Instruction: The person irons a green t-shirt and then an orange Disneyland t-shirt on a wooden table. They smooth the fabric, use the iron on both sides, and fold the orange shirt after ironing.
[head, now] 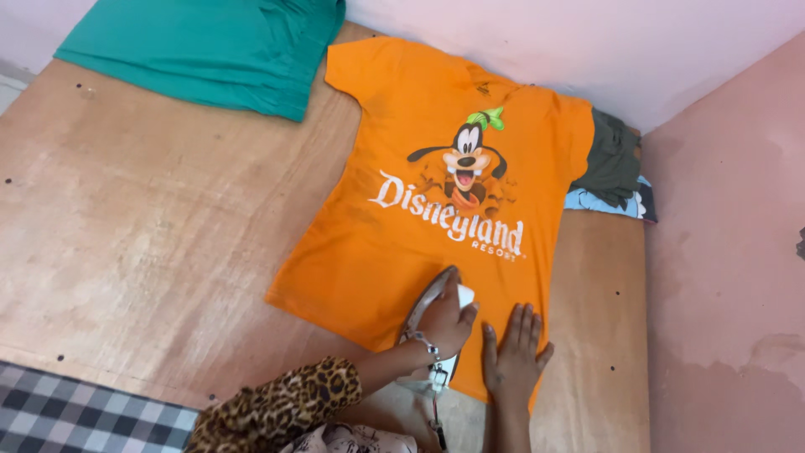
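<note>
Lower centre of frame: I see both hands on the orange short-sleeved cotton T-shirt with a cartoon dog print (436,201), spread flat on the bare brown plywood board (151,218).

Left hand (444,323), leopard-print sleeve (285,407) and bracelet on the wrist, fingers clenched around the handle of a white and silver electric iron (429,309); iron sits on the shirt's lower hem, cord trailing toward the bottom edge. Right hand (513,352) just beside the iron, fingers released and flat, palm pressing the hem. Upper left: folded teal cloth (218,46). Right of the shirt: dark green crumpled garment (612,159) against the pink wall. Bottom left corner: black and white checked fabric (75,415).
</note>
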